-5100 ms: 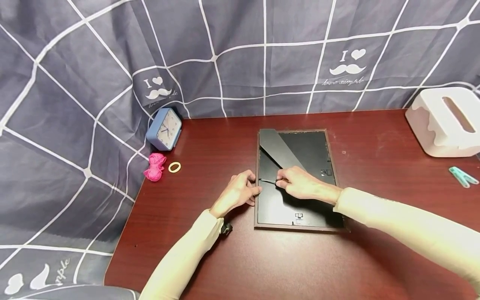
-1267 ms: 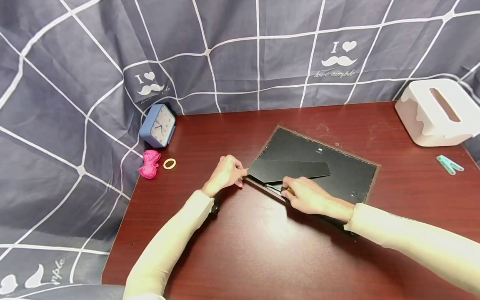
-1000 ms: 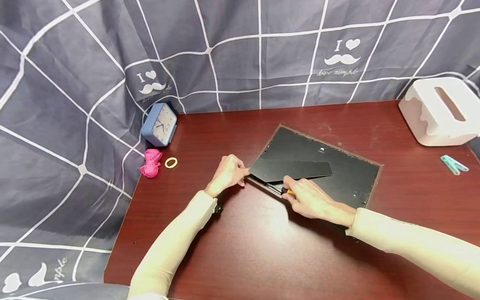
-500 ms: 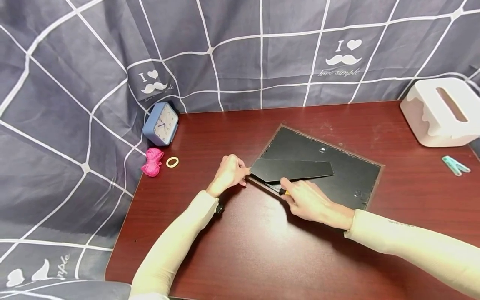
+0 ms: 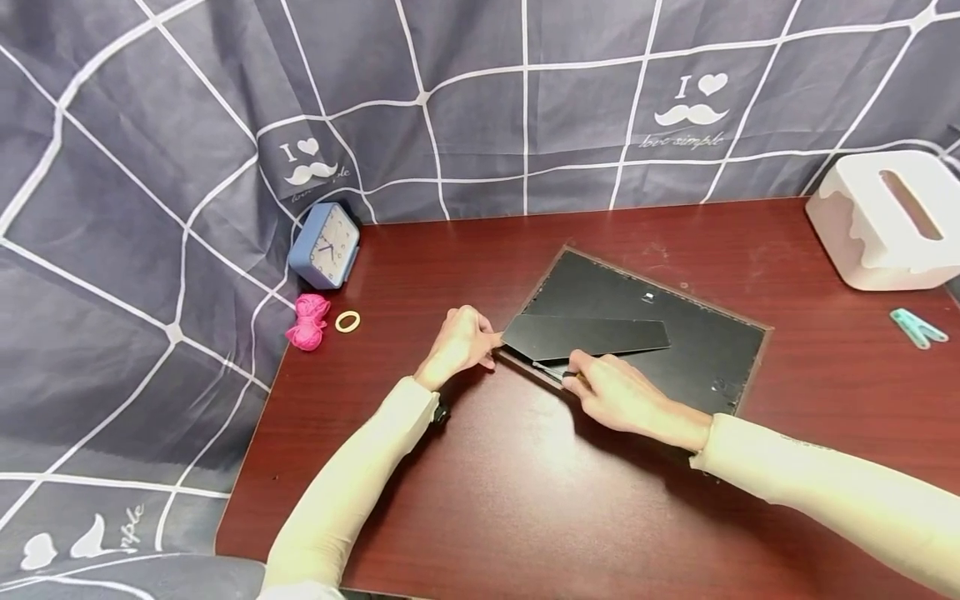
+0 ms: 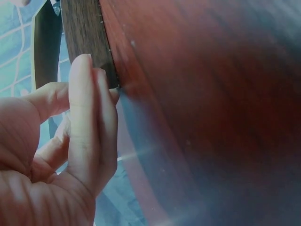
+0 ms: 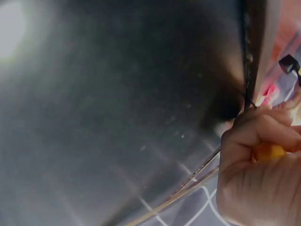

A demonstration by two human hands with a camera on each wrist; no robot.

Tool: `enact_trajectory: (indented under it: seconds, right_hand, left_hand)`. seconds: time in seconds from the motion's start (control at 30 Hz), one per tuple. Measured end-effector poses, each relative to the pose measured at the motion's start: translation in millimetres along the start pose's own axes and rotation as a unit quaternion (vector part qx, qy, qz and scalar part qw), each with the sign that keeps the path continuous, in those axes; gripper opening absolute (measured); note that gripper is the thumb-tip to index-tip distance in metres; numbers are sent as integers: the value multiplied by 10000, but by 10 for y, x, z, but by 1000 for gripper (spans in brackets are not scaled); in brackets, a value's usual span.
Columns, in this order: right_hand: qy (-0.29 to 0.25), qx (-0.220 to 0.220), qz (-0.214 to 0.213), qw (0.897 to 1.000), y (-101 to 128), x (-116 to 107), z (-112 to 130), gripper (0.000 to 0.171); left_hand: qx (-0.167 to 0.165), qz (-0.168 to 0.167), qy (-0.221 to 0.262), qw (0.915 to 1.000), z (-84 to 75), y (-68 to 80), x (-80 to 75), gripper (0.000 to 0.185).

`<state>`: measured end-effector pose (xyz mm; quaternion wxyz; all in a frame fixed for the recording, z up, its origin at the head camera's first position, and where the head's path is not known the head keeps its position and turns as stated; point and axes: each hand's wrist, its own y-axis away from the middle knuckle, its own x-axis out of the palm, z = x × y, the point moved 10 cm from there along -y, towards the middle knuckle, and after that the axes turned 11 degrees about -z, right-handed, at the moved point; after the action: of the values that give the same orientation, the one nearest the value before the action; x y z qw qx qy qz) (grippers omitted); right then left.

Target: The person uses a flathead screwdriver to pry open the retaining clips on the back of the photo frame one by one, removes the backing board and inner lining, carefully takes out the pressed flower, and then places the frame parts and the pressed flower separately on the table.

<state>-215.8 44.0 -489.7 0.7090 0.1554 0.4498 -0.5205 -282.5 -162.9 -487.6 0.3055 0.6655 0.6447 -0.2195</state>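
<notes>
A dark picture frame [image 5: 712, 333] lies face down on the table, turned at an angle, its black backing and easel stand [image 5: 592, 336] upward. My left hand [image 5: 459, 343] holds the frame's left corner; in the left wrist view, the fingers [image 6: 84, 117] are against the brown wooden edge [image 6: 87, 35]. My right hand [image 5: 630, 400] grips a screwdriver with a yellow and black handle [image 7: 269, 151]. Its thin metal shaft reaches the frame's near edge, beside the stand. The exact contact of the tip is too small to tell.
A blue alarm clock [image 5: 325, 246], pink yarn [image 5: 307, 322] and a pale ring [image 5: 347, 313] are at the left. To the right stand a white tissue box [image 5: 855, 237] and a teal clip [image 5: 917, 328]. A grey checked cloth [image 5: 480, 125] hangs behind the table.
Compared with about five seconds ago, the frame is turned counterclockwise, and my left hand has moved from its side to a corner. Over the last second, the right hand shifts only slightly.
</notes>
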Motion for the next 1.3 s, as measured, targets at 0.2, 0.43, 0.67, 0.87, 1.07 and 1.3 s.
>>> enact_trajectory:
  seconds: [0.2, 0.43, 0.67, 0.87, 1.07, 1.3]
  right_hand:
    - [-6, 189, 524, 9984, -24, 244, -301, 12]
    - [-73, -183, 509, 9985, -64, 243, -248, 24]
    - [-96, -19, 628, 9980, -54, 214, -279, 17]
    - [-121, -78, 672, 9976, -68, 190, -280, 16]
    - [-225, -216, 700, 9971, -68, 197, -283, 24]
    - [-296, 73, 600, 9977, -20, -38, 3, 15]
  left_hand:
    - [-74, 21, -55, 10000, 7, -3, 11, 24]
    - [-20, -68, 14, 10000, -2, -5, -5, 24]
    - [3, 4, 131, 9999, -16, 8, 12, 23]
    - [-24, -29, 174, 9998, 0, 4, 8, 23]
    - [65, -13, 140, 9999, -3, -8, 30, 23]
    - [23, 48, 140, 9999, 19, 11, 9, 23]
